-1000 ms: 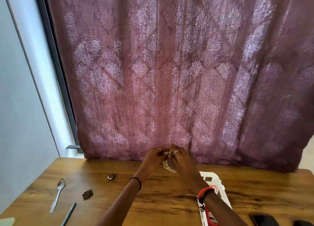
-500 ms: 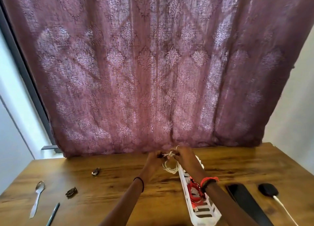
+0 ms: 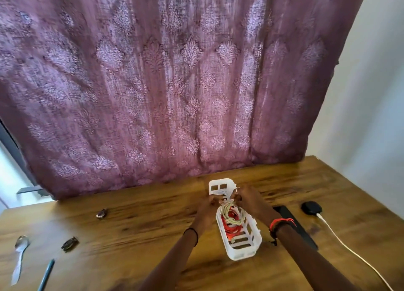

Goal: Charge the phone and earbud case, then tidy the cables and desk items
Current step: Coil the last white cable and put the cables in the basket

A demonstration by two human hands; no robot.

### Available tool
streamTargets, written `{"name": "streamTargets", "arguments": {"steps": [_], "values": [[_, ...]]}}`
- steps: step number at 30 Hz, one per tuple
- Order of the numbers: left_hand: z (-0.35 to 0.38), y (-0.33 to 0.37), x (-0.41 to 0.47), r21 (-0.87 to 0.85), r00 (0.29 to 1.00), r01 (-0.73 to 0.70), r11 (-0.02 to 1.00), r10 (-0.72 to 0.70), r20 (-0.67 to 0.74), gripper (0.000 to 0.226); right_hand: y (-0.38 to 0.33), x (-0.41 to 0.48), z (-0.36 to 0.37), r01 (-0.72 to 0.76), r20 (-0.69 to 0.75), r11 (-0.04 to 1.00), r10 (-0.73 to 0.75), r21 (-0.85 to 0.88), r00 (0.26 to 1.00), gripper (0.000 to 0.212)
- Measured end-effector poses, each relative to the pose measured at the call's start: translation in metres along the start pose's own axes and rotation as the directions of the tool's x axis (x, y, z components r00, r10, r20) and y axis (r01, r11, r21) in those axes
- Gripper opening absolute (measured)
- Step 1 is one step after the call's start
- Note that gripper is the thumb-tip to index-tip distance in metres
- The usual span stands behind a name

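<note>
Under the curtain [image 3: 175,83], on the table [image 3: 131,225], saw a white basket [image 3: 240,255] near the middle. Saw the phone [image 3: 306,236] flat just right of it, and the case [image 3: 311,207] further right, touched by a white lead [image 3: 358,256]. Pinched a coiled cable [image 3: 229,214] with left hand [image 3: 206,207] and right hand [image 3: 249,199], low in the basket over a red cable [image 3: 229,229]. Noticed spoon [image 3: 20,251] and pen [image 3: 47,273] far left.

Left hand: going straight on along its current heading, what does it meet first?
Probably the far end wall of the white basket: the left hand, pinching the coiled cable, points forward and slightly right at it. If it rides above the rim, the curtain comes next; depth is unclear.
</note>
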State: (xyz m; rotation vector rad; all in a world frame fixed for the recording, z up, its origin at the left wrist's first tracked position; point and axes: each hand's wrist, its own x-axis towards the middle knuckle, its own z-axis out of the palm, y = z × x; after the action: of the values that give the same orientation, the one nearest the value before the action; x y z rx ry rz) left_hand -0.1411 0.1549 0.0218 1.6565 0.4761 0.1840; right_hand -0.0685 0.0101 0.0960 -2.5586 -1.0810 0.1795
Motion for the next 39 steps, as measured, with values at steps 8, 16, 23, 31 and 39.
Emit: {"name": "streamTargets", "arguments": {"steps": [8, 16, 23, 31, 39], "values": [[0.018, -0.057, 0.027, 0.152, 0.999, -0.028, 0.988, 0.034, -0.04, 0.037, 0.013, -0.021, 0.023, -0.002, 0.162, 0.992, 0.022, -0.123, 0.987, 0.023], [0.015, -0.014, -0.014, 0.041, 0.999, 0.035, 0.999, -0.036, 0.033, 0.013, 0.019, -0.03, 0.044, 0.073, 0.207, 0.964, -0.02, -0.255, 0.978, 0.026], [0.011, -0.02, -0.009, 0.07, 0.994, 0.105, 0.992, -0.107, 0.015, 0.038, 0.024, -0.033, 0.05, 0.147, 0.245, 0.945, -0.074, -0.294, 0.967, 0.031], [0.011, -0.02, -0.009, 0.046, 0.992, 0.127, 0.991, -0.127, 0.004, 0.04, 0.026, -0.035, 0.054, 0.112, 0.239, 0.951, -0.041, -0.289, 0.97, 0.031], [0.008, -0.018, -0.014, 0.027, 0.995, 0.094, 0.995, -0.095, 0.029, 0.027, 0.025, -0.031, 0.053, 0.051, 0.161, 0.984, -0.023, -0.174, 0.987, 0.03]]}}
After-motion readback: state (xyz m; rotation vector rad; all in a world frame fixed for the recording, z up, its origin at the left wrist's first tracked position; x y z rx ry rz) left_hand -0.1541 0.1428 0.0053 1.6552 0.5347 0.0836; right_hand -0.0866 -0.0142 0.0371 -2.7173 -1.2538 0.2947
